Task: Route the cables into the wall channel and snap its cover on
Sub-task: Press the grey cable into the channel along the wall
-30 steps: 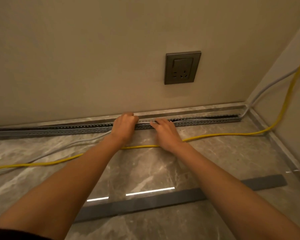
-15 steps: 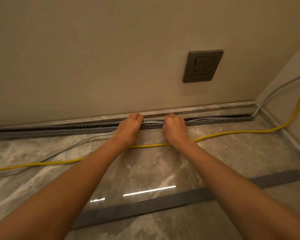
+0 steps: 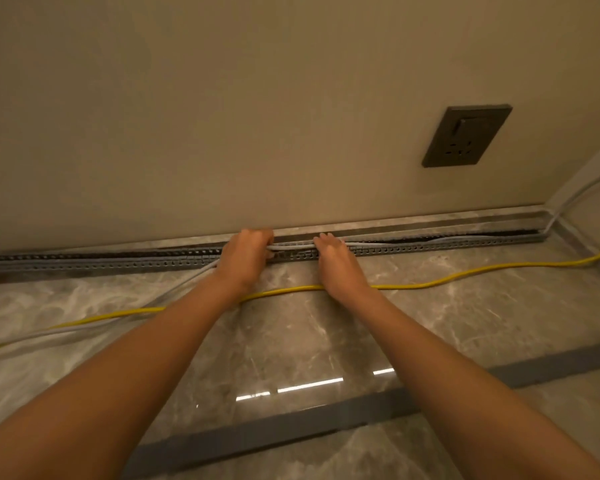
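- Channel (image 3: 118, 263) sits at the wall's foot; yellow cable (image 3: 430, 284) and loose cover (image 3: 257, 434) lie on the floor nearer me.
- Its long axis runs left-right.
- Left hand (image 3: 245, 259) and right hand (image 3: 338, 265) curl fingers over grey cable (image 3: 291, 246) there.

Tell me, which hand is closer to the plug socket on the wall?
Right. The right hand is on the wall channel, below and left of the socket; the left hand, gripping the grey cable, is further left along the channel.
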